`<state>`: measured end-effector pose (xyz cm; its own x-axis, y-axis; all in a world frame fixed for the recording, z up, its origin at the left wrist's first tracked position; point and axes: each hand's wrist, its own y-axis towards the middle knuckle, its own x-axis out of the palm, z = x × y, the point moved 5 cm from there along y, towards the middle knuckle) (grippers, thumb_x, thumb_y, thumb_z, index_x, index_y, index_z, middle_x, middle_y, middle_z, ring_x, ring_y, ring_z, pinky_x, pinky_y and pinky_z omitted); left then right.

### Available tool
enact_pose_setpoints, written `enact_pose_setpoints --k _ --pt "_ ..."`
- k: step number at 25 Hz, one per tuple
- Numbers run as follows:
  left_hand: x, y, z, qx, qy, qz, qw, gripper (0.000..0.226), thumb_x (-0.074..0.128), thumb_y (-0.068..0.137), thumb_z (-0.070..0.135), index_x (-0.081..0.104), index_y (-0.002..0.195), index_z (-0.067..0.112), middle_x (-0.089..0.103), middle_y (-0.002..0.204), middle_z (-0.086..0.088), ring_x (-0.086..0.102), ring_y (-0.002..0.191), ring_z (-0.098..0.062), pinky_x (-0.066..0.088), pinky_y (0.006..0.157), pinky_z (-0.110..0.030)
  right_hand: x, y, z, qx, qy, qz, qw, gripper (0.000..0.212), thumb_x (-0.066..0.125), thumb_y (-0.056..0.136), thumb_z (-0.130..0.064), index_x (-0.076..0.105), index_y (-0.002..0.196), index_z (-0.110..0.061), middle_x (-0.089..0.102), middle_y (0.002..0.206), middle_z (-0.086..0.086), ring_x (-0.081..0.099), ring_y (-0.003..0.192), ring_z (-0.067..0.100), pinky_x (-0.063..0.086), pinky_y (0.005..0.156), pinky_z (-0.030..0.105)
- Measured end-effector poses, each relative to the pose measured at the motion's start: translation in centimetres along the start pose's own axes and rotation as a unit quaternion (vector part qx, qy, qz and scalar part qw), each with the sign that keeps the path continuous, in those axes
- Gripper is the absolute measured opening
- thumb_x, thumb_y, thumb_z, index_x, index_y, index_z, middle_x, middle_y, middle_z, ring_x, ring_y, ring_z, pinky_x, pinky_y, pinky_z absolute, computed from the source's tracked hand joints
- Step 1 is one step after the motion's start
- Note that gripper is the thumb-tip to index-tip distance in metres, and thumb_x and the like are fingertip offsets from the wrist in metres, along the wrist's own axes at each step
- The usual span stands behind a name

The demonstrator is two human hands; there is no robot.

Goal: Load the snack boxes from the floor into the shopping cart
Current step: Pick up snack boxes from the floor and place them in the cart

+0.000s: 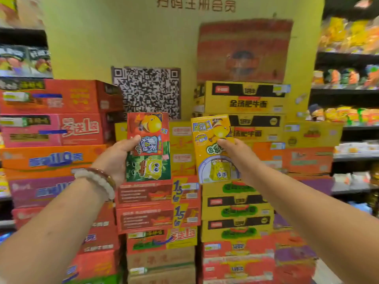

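While stacked cartons (238, 210) fill the view ahead, the left hand (117, 158) grips a red-and-green snack box (148, 146) upright; the right hand (235, 154) grips a yellow snack box (214, 148), a narrow gap between their edges.

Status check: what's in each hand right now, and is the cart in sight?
Left hand grips red-and-green snack box. Right hand grips yellow snack box. Both held up before stacked cartons. No cart in view.
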<state>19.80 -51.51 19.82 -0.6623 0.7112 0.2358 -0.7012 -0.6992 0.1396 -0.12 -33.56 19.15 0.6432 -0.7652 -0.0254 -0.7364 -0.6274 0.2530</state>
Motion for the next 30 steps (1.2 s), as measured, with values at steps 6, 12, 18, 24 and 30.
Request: enact_pose_setpoints --k 6,12,18,24,30 --pt "20.8 4.2 -7.9 -0.058 -0.015 -0.149 0.987 0.026 0.053 0.092 0.035 0.060 0.104 0.014 0.074 0.080 -0.004 0.070 0.066 -0.020 0.057 0.055 -0.035 -21.4 -2.3 0.2 0.007 -0.042 0.165 0.985 0.035 0.062 0.082 -0.047 0.058 0.105 -0.021 0.066 0.110 0.006 0.066 0.097 0.025 0.056 0.083 0.046" --pt "37.9 8.1 -14.1 -0.093 -0.015 -0.275 0.957 0.041 0.056 0.089 0.037 0.054 0.121 0.011 0.068 0.110 -0.013 0.065 0.099 -0.031 0.052 0.082 -0.048 -36.2 -3.6 3.4 0.016 -0.028 0.281 0.959 0.019 0.056 0.092 -0.034 0.059 0.104 -0.019 0.071 0.097 0.007 0.070 0.084 0.027 0.058 0.073 0.043" --pt "54.6 12.5 -20.3 -0.125 -0.010 -0.399 0.909 0.037 0.056 0.088 0.035 0.060 0.114 0.010 0.070 0.102 -0.013 0.066 0.092 -0.029 0.052 0.085 -0.049 -49.5 -4.8 5.9 0.028 -0.035 0.403 0.914 0.033 0.055 0.093 -0.034 0.056 0.118 -0.013 0.071 0.104 0.013 0.070 0.086 0.032 0.057 0.079 0.051" --pt "71.7 11.2 -28.7 -0.195 -0.023 -0.490 0.849 0.027 0.054 0.090 0.036 0.062 0.105 0.014 0.072 0.088 -0.007 0.069 0.082 -0.026 0.053 0.078 -0.048 -63.3 -9.6 9.3 0.048 -0.046 0.517 0.853 0.031 0.054 0.094 -0.030 0.056 0.117 -0.010 0.071 0.100 0.013 0.072 0.074 0.026 0.058 0.065 0.039" --pt "85.4 8.9 -38.1 -0.265 -0.025 -0.521 0.811 0.021 0.049 0.093 0.030 0.061 0.102 0.014 0.074 0.076 -0.004 0.071 0.065 -0.019 0.059 0.057 -0.040 -77.2 -11.5 13.9 0.065 -0.035 0.562 0.824 0.026 0.053 0.094 -0.030 0.060 0.113 -0.013 0.073 0.091 0.008 0.072 0.070 0.023 0.058 0.063 0.036"
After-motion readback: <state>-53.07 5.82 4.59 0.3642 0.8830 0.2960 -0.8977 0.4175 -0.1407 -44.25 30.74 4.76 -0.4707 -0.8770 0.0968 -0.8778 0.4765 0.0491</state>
